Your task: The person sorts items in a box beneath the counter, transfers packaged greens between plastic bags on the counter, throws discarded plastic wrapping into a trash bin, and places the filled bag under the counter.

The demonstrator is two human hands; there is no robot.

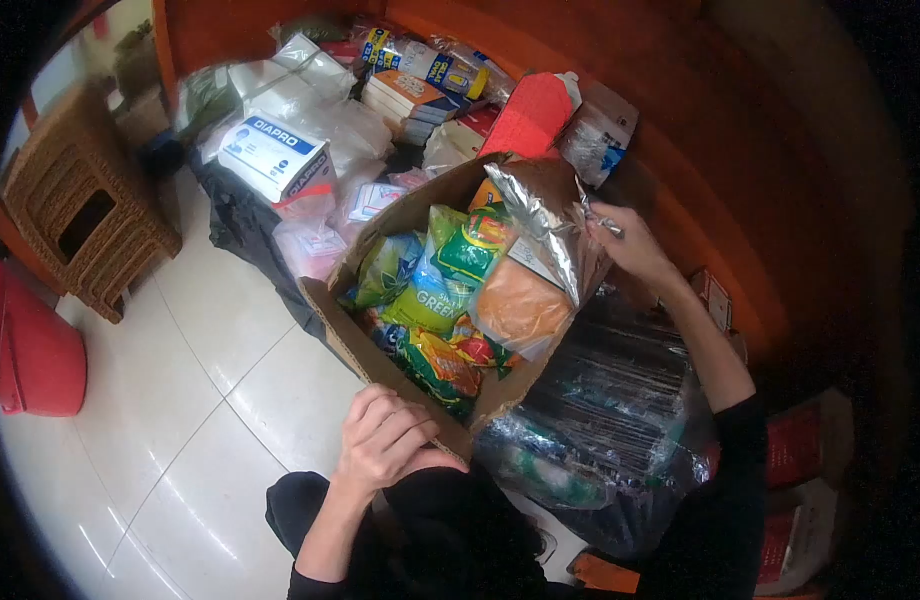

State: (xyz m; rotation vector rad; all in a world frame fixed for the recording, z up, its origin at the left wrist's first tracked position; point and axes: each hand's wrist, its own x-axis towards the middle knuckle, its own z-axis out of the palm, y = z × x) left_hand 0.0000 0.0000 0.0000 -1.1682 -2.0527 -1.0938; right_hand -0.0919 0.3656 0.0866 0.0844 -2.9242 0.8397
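The right hand (628, 243) pinches the top edge of a silver foil bag (540, 225) standing in the cardboard box (355, 340). The left hand (388, 440), fingers curled, rests on the box's near rim beside green snack packets (430, 290).

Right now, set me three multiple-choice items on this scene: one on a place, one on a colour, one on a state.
1. The left hand rests
A. on the cardboard box's near edge
B. on the red bin
C. on the wicker stand

2. The DIAPRO box is
A. white and blue
B. black
C. yellow

3. The cardboard box is
A. taped shut
B. open, full of packets
C. flattened

A: fingers lie over the rim. A: white with a blue band. B: flaps up, the right hand gripping a silver bag inside.
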